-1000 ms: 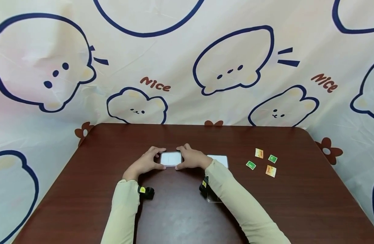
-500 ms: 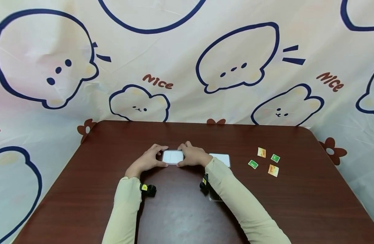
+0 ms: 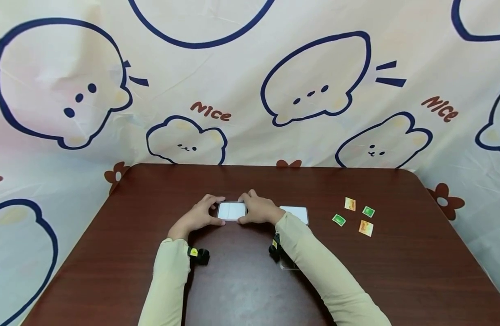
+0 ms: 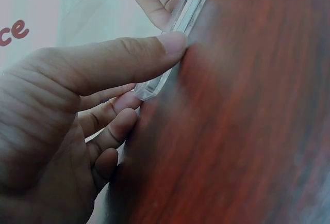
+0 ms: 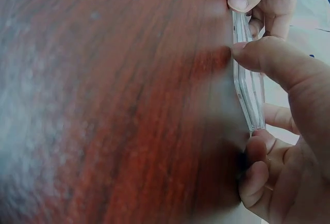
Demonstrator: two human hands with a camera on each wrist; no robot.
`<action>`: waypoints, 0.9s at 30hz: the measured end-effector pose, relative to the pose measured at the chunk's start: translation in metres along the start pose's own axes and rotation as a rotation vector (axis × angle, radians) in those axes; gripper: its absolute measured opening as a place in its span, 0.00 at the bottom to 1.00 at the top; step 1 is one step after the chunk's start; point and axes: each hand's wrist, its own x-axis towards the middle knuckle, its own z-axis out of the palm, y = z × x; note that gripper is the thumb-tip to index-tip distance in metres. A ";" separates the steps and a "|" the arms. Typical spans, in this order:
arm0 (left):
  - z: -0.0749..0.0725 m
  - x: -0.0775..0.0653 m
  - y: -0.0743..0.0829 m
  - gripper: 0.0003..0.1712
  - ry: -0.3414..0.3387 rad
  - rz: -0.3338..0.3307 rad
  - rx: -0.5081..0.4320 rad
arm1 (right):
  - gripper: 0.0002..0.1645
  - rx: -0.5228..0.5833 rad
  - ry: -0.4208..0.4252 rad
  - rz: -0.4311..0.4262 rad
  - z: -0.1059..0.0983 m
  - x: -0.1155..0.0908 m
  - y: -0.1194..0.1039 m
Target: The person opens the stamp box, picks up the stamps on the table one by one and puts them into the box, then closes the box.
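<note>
A small flat rectangular case with clear plastic edges and a white top (image 3: 231, 211) lies at the middle of the table. My left hand (image 3: 199, 215) pinches its left end between thumb and fingers. At its right end my right hand (image 3: 258, 209) grips it the same way. Seen edge-on in the left wrist view, the clear case (image 4: 191, 15) shows layered transparent sides, with the left thumb on its near edge. The right wrist view shows the case (image 5: 247, 87) low against the tabletop, both thumbs along its near side.
A second white-topped rectangle (image 3: 296, 213) lies partly behind the right wrist. A clear-edged flat item (image 3: 290, 267) is mostly hidden under the right forearm. To the right lie two orange squares (image 3: 366, 228) and two small green pieces (image 3: 338, 220). A patterned cloth (image 3: 242, 81) hangs behind the table (image 3: 396, 280).
The head view has shifted slightly. Both hands keep their hold on the case, and nothing on the table has visibly moved.
</note>
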 end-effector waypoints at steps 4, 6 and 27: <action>0.000 0.000 0.001 0.44 0.002 -0.009 -0.002 | 0.38 0.046 -0.002 0.001 -0.001 0.000 0.001; 0.000 0.000 0.001 0.45 0.002 -0.015 0.003 | 0.38 0.060 -0.001 0.003 -0.001 0.000 0.002; 0.000 0.002 0.001 0.40 0.025 0.010 0.018 | 0.40 0.005 0.030 -0.047 -0.009 -0.023 -0.002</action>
